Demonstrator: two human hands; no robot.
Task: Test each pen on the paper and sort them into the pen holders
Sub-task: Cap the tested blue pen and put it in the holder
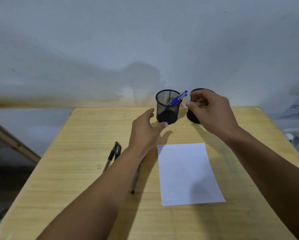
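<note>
Wooden table, set against a pale wall. Two black mesh holders at the far edge: left holder upright, containing two blue pens that lean to the right over its rim; right holder largely hidden behind the right hand, contents not visible. White paper lies near the table's middle right, with a small blue scribble at its top left corner. Two black pens lie side by side on the table left of the left forearm; another dark pen lies partly under that forearm. Left hand: fingers loosely spread, holding nothing, thumb tip at the base of the left holder. Right hand: fingers curled in front of the right holder, whether they grip its rim cannot be told.
</note>
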